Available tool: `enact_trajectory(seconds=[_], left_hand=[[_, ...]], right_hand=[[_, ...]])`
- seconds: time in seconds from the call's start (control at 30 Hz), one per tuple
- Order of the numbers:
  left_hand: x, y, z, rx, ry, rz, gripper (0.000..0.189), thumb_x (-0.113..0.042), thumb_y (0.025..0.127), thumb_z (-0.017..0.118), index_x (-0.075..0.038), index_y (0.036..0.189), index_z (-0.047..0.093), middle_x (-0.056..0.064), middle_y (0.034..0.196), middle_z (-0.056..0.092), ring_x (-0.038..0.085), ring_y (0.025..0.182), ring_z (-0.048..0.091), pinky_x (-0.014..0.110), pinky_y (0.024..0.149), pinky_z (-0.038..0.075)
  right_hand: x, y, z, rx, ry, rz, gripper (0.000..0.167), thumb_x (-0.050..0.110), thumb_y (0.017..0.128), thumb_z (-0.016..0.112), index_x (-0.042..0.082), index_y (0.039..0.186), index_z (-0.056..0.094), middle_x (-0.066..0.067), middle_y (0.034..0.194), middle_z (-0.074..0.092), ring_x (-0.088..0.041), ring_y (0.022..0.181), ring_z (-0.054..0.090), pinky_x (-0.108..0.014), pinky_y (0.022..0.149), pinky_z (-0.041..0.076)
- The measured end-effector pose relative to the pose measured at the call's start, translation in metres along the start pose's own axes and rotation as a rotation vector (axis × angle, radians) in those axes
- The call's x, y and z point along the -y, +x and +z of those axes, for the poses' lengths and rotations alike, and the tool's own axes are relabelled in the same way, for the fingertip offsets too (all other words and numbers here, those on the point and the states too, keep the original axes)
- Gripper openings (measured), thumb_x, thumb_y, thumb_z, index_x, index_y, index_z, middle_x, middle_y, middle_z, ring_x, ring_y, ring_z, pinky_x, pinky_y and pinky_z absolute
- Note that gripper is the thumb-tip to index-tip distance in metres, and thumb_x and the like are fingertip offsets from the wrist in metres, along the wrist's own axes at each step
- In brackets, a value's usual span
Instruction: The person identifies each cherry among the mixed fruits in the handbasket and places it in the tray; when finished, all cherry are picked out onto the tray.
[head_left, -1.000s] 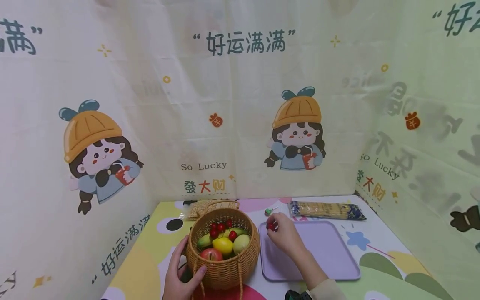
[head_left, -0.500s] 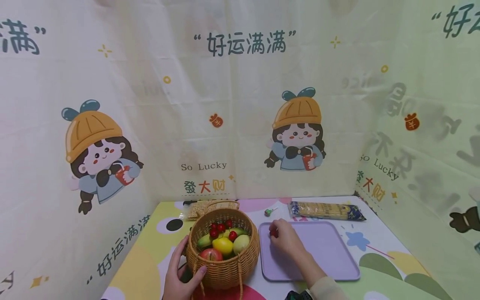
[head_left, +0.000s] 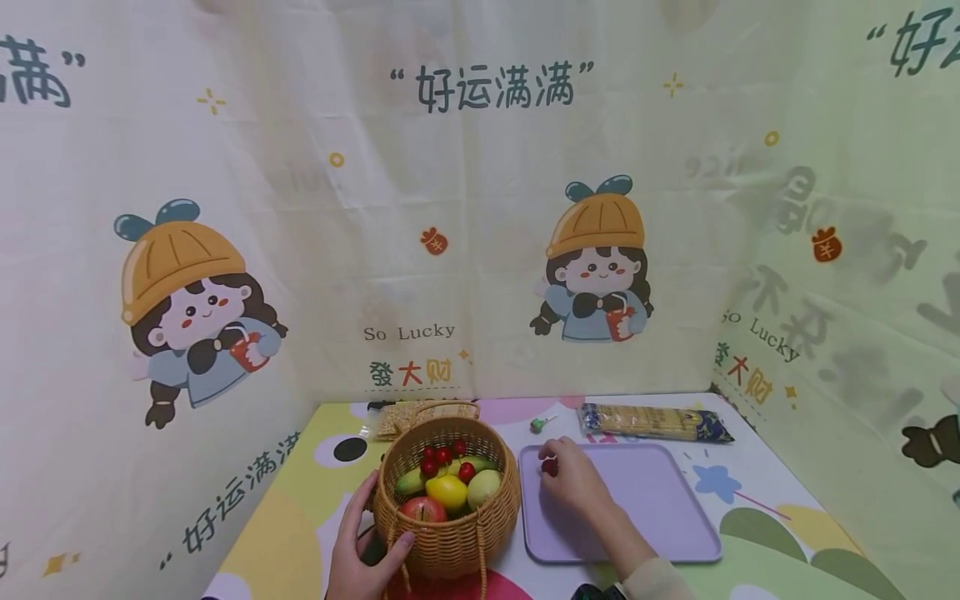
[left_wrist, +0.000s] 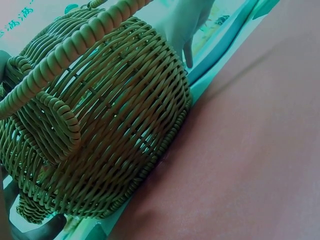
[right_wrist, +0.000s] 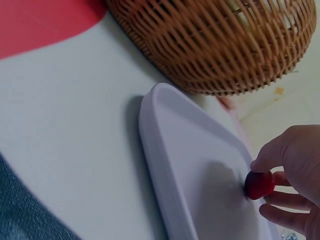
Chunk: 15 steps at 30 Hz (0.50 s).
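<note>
A round wicker basket (head_left: 447,546) holds toy fruit: several red cherries (head_left: 442,456), a yellow lemon (head_left: 447,492), a red apple (head_left: 422,509), a pale green round fruit (head_left: 483,487) and long green pieces. My left hand (head_left: 365,546) grips its left side, thumb at the front; in the left wrist view the wicker hides most of that hand. Between thumb and fingers, my right hand (head_left: 576,479) pinches a small cherry (right_wrist: 259,185) low over the left part of the lilac tray (head_left: 637,508).
Behind the tray lie a packet of noodles (head_left: 656,422) and a small green thing with a thin stem (head_left: 538,424). Behind the basket is a clear bag of pale grains (head_left: 390,420). Printed cloth walls (head_left: 480,250) enclose the table at the back and sides.
My right hand has come slightly nearer and to the right, from the tray's back left corner to over its surface, still pinching the cherry. The left hand and basket have stayed put.
</note>
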<state>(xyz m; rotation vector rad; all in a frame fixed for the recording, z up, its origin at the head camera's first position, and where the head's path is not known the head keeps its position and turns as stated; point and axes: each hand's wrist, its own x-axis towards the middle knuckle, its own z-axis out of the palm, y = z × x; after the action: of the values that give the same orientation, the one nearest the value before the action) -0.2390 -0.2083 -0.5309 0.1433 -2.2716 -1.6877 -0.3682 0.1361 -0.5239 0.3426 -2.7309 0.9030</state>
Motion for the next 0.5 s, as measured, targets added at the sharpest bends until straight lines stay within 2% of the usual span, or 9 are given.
enact_trajectory(seconds=[0.27, 0.5], left_hand=[[0.001, 0.0, 0.0, -0.001, -0.002, -0.011, 0.099, -0.042, 0.092, 0.091, -0.023, 0.173, 0.037, 0.016, 0.169, 0.044, 0.039, 0.148, 0.047, 0.066, 0.108, 0.062], [0.004, 0.003, 0.0, 0.006, -0.006, -0.013, 0.098, -0.043, 0.093, 0.091, -0.024, 0.173, 0.037, 0.015, 0.167, 0.044, 0.039, 0.147, 0.048, 0.067, 0.108, 0.061]], right_hand=[[0.005, -0.006, -0.013, -0.041, 0.0, 0.026, 0.023, 0.005, 0.086, 0.085, 0.012, 0.107, 0.078, -0.01, 0.114, 0.072, -0.025, 0.105, 0.069, -0.054, 0.1, 0.063], [0.012, -0.008, -0.023, -0.083, -0.002, 0.02, 0.025, 0.011, 0.091, 0.083, 0.013, 0.116, 0.078, -0.009, 0.125, 0.074, -0.031, 0.121, 0.073, -0.056, 0.108, 0.062]])
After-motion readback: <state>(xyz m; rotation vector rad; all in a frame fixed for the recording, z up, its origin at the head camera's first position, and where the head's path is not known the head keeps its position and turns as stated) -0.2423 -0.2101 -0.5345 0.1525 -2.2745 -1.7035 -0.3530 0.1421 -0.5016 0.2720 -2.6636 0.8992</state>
